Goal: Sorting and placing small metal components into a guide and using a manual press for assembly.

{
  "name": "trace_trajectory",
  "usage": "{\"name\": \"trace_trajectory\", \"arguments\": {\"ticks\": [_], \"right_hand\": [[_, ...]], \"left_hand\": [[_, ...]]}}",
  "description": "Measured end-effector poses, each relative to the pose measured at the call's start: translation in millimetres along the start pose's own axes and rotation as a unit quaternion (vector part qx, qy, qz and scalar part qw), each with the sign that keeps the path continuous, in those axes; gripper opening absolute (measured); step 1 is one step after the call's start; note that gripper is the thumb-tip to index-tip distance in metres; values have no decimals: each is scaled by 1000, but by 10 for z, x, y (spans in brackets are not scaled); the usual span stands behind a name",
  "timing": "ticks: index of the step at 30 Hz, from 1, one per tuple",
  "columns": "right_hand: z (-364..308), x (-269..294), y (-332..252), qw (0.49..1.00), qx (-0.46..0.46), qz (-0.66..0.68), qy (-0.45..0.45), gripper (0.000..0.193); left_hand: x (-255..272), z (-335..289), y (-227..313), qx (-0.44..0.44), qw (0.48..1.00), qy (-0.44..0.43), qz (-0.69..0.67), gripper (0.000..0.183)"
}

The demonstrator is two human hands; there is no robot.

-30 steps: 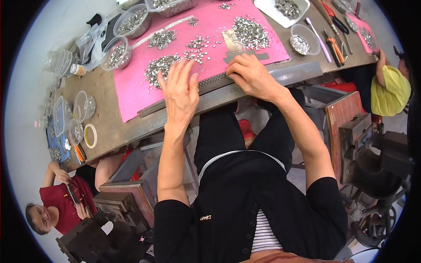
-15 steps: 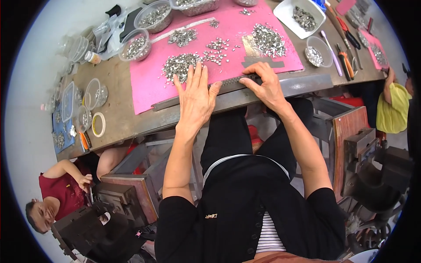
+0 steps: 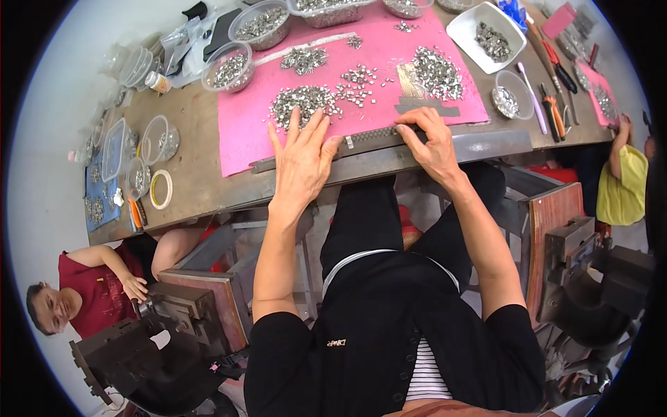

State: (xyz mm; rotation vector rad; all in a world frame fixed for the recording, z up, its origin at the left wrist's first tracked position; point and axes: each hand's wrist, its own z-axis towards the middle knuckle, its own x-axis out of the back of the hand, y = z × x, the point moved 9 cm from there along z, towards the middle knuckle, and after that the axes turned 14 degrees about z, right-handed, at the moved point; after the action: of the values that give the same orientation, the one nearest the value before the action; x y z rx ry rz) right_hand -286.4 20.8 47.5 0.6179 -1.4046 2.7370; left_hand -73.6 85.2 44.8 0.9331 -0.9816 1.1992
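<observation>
My left hand point(image 3: 303, 160) lies palm down with its fingers spread. Its fingertips touch the near edge of a heap of small shiny metal pieces point(image 3: 300, 103) on the pink mat point(image 3: 240, 149). Along the mat's near edge runs a long dark metal strip point(image 3: 375, 141) with a row of small marks or slots. A bright piece point(image 3: 349, 143) shows on it just right of my left thumb. My right hand point(image 3: 432, 141) is curled over the strip's right part, thumb on the near side and fingers beyond. What lies under those fingers is hidden.
Tubs of metal pieces point(image 3: 260, 26) stand along the back, with a white tray point(image 3: 517, 35) at the right. Beyond a small round tub point(image 3: 531, 104) lie pliers point(image 3: 554, 118). Left are clear containers point(image 3: 167, 135) and a tape roll point(image 3: 160, 190). Co-workers sit at both sides.
The view has shifted a little, so the table sits further right. My left hand has drawn slightly left and nearer, baring the bright piece on the strip. My right hand stays at the strip.
</observation>
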Motion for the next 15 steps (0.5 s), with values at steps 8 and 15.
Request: {"name": "trace_trajectory", "arguments": {"ticks": [8,15], "right_hand": [[481,-748,-115,978,109,-119,-133,23],[502,-743,-143,962,129,-157,-183,17]], "left_hand": [[-43,58,64,-17,1000,0,-18,44],[109,-11,-177,26,990,69,-117,27]]}}
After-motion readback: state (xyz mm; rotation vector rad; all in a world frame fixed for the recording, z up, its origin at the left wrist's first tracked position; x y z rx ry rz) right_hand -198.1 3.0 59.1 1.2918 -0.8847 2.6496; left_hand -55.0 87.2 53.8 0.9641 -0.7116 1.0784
